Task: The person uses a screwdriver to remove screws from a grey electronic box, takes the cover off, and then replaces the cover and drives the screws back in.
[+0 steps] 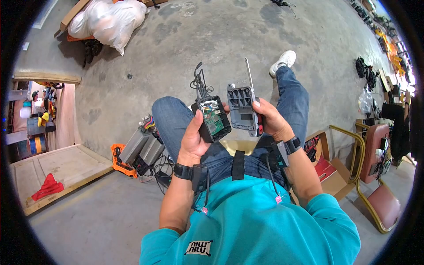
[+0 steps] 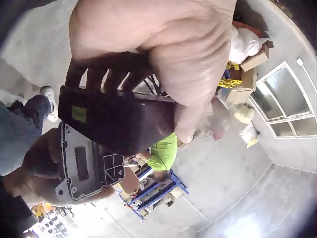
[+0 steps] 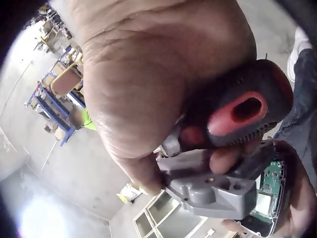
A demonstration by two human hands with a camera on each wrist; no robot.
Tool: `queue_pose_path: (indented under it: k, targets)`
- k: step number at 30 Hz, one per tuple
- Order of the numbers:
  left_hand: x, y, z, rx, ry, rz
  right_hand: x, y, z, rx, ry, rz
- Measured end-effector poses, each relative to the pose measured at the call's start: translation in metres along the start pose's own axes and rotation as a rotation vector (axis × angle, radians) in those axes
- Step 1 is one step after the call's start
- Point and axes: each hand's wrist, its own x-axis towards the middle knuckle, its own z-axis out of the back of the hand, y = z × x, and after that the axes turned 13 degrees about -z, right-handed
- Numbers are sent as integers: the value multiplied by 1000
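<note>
Over the lap, the left hand [image 1: 193,138] grips a black plastic case [image 1: 226,126], thumb along its near side. Inside the case shows a green circuit board [image 1: 214,123] with thin wires at its top, and black cables [image 1: 202,84] run out from the top end. Beside it, the right hand [image 1: 273,119] holds a grey ribbed cover [image 1: 242,110], its inner side facing up. That same hand also keeps a screwdriver against the cover; the red and black handle [image 3: 237,114] lies under the palm, the metal shaft [image 1: 248,73] pointing away. Case and cover are apart.
Grey metal boxes [image 1: 142,152] and an orange frame [image 1: 118,161] sit on the floor at left, near a wooden panel [image 1: 88,159] with a red cloth [image 1: 47,187]. At right are a cardboard box [image 1: 338,176] and chairs [image 1: 382,203]. White bags [image 1: 106,24] lie far left.
</note>
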Motion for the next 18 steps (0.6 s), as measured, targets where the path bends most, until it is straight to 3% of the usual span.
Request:
queue_pose_path:
  k: [5, 9, 13, 18]
  targets:
    - [0, 1, 1, 21, 21, 8, -10, 8, -5, -36, -106, -98]
    - [1, 1, 3, 104, 26, 18, -9, 10, -9, -11, -46, -68]
    - [0, 1, 4, 239, 32, 20, -5, 4, -9, -146, -72, -2]
    - [-2, 5, 2, 314, -2, -5, -6, 9, -19, -377, -215, -100]
